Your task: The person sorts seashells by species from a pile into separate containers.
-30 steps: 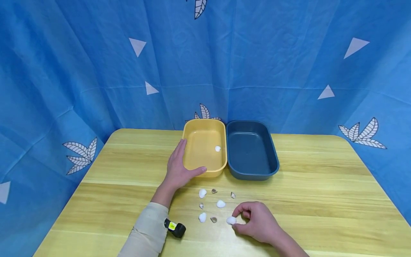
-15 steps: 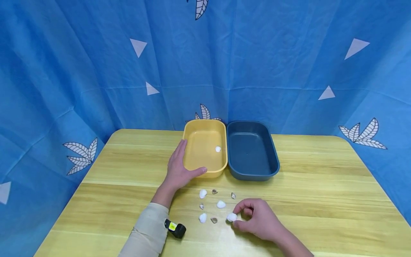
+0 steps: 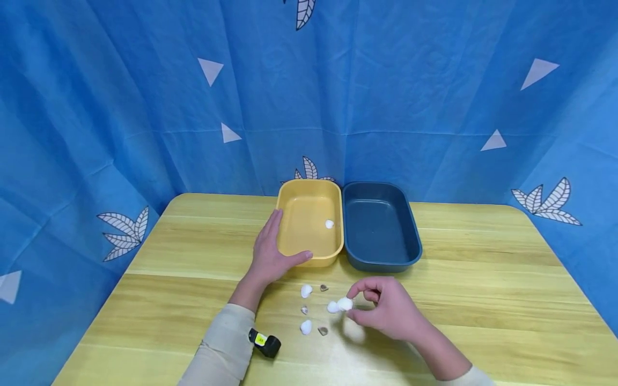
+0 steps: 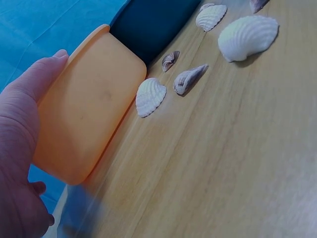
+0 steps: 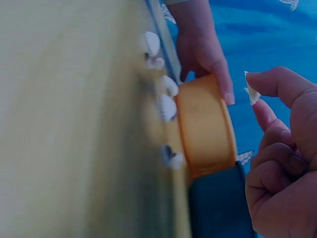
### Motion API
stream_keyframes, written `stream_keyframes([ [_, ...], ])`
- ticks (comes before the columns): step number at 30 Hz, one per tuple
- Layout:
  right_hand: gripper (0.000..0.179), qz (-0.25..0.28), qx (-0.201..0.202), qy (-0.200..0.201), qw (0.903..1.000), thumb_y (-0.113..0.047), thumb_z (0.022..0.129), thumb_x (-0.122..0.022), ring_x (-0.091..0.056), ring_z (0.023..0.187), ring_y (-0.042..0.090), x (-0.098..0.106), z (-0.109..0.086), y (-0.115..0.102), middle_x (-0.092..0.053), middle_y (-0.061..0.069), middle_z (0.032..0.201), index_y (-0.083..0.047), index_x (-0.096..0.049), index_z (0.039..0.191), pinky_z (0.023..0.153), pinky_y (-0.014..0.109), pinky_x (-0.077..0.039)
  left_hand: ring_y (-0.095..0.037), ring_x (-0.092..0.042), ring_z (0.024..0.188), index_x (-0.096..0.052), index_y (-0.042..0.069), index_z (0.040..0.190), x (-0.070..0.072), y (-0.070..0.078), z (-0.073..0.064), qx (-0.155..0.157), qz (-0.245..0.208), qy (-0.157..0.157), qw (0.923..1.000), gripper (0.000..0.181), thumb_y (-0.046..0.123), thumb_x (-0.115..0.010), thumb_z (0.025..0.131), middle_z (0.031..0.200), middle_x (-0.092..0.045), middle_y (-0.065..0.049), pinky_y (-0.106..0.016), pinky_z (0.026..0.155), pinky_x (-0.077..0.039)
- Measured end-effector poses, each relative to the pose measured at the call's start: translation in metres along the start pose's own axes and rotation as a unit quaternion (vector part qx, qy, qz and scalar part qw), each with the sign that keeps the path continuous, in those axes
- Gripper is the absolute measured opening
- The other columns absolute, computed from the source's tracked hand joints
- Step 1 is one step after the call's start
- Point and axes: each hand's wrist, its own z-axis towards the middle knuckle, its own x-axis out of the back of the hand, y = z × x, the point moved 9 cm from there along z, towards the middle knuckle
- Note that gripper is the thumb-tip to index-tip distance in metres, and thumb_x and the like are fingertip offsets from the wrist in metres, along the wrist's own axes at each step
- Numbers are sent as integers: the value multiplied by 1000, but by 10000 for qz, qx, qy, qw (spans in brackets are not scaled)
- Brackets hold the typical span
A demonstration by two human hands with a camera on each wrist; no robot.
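Note:
In the head view my right hand [image 3: 392, 311] pinches a white seashell [image 3: 345, 304] between thumb and forefinger, lifted over the table. The shell overlaps another white seashell [image 3: 332, 307] lying on the wood. My left hand [image 3: 268, 258] rests at the near left corner of the yellow tray [image 3: 309, 262], fingers straight along its left side and thumb over the front rim. One white seashell [image 3: 329, 224] lies inside that tray. In the right wrist view the pinched shell [image 5: 253, 90] appears edge-on, its fingertips away from the tray.
A dark blue tray [image 3: 419, 252] stands against the yellow one's right side. Loose on the table are two white shells [image 3: 306, 290], [image 3: 306, 327] and several small brown shells [image 3: 323, 331]. A blue curtain [image 3: 410, 107] hangs behind the table.
My right hand has lifted the white seashell off the table and carried it away from me, toward the trays. The left hand stays in place on the yellow tray.

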Motion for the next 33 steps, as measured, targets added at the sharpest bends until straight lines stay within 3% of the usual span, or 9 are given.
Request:
stream_keyframes([
  [19,21,-490,649,597,9949,-10,75,-88,-30,54,18,33,55,-54,-27,-5,57,-17,-74,90,52,29,-28,-30,-13,148,-11,22,162,0,-3,-1,121,-42,11,9999,125,65,-81,68,166,-8,5,-59,114,-17],
  [33,19,-847,664,1082,9883,-16,78,-87,-32,51,20,43,97,-59,-31,-1,56,-12,-75,92,50,32,-26,-29,-13,148,-10,21,162,-1,2,1,-33,5,-18,10000,124,63,-81,70,166,-9,2,-57,115,-15],
])
